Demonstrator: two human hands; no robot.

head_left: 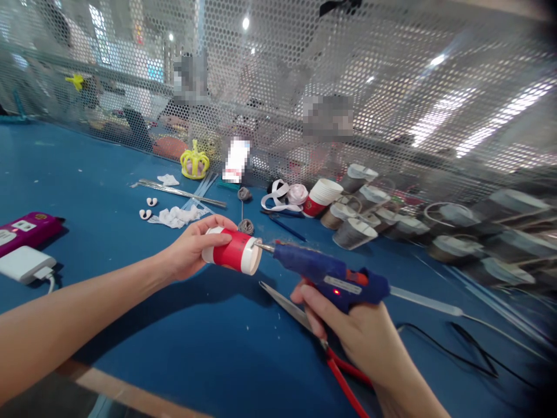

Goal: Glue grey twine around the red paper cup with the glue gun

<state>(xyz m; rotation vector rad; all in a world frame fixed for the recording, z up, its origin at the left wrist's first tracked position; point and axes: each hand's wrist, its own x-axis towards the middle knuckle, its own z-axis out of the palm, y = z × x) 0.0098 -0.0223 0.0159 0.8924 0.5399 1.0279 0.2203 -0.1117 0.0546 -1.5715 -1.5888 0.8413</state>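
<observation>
My left hand (198, 244) is closed around a red and white paper cup (232, 249), held on its side above the table. In my right hand (343, 316) is a blue hot glue gun (324, 270) with a small red light lit. Its metal nozzle meets or nearly meets the cup's right rim; whether they touch I cannot tell. A clear glue stick (426, 301) sticks out of the gun's back end. Below the gun, scissors (300, 316) with red handles lie on the table, partly hidden by my right hand.
Behind the blue table (183, 342) stands a perforated metal screen (270, 75). Stacked paper cups (322, 194) and several thread spools (354, 232) fill the right. A yellow crown (195, 162), grey yarn (246, 226) and white scraps (178, 216) lie farther back. A purple power strip (30, 229) sits left.
</observation>
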